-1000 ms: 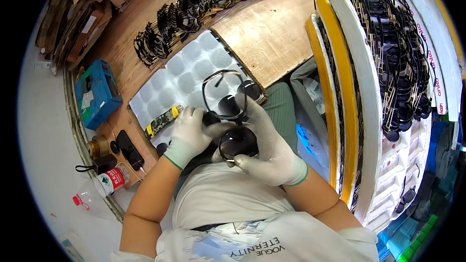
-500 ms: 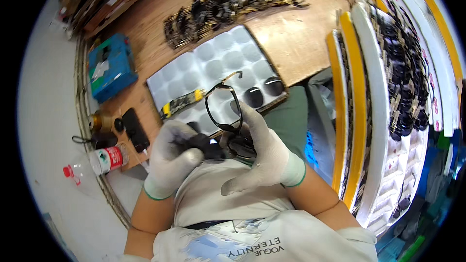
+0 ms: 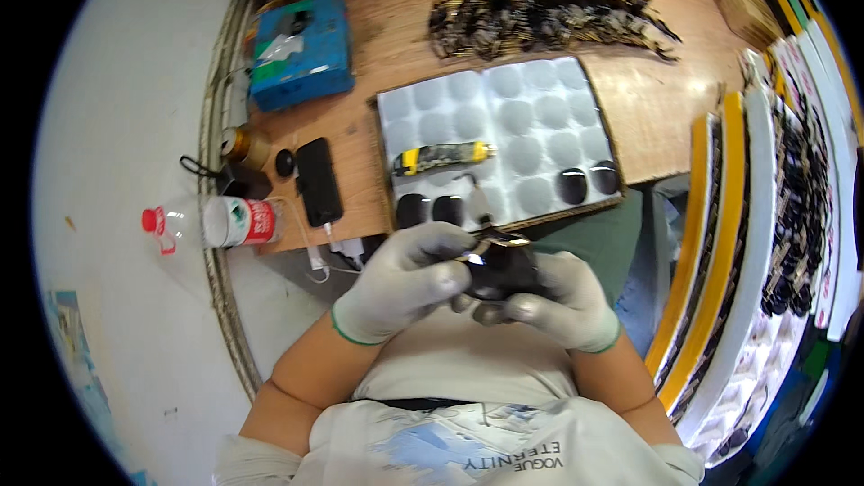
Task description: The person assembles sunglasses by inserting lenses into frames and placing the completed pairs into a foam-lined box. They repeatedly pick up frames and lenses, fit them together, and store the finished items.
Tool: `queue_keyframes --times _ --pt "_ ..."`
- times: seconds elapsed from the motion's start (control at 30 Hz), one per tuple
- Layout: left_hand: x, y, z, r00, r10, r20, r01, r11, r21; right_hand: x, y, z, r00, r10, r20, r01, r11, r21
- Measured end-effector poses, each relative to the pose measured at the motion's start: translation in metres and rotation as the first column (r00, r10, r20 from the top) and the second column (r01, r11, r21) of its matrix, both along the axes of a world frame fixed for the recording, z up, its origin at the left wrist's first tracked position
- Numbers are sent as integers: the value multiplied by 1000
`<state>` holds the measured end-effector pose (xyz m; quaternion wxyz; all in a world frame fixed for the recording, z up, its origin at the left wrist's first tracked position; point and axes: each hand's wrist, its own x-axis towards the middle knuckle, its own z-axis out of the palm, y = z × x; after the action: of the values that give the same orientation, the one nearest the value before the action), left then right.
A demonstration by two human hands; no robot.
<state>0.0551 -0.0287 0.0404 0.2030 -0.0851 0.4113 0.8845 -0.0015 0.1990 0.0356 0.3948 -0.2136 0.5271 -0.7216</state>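
Note:
Both hands wear pale work gloves and meet in front of my belly around a dark pair of glasses. My left hand pinches the left side of the frame between thumb and fingers. With fingers wrapped round its right end, my right hand grips the glasses too. One temple points up and away; part of the frame is hidden by my fingers. Just beyond lies a white moulded tray with round hollows. Along its near edge sit several dark lenses, and a yellow-and-camouflage tool rests across it.
A long row of glasses frames lies at the back. To the left are a blue box, a phone on a cable, a jar and a plastic bottle. Trays stacked on edge stand close on my right.
The glasses, earlier raised upright by my right hand, are now lowered and held between both hands. My left hand has come over to the frame. The whole view has shifted and turned.

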Motion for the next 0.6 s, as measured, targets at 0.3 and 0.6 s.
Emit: queue_keyframes --times 0.3,0.6 --pt "4 0 4 998 -44 -51 33 979 -203 15 1 -21 1000 -5 23 4 999 35" --pt "7 -8 -8 994 -33 -106 -4 944 -329 17 -8 -20 996 -27 -81 34 996 79"
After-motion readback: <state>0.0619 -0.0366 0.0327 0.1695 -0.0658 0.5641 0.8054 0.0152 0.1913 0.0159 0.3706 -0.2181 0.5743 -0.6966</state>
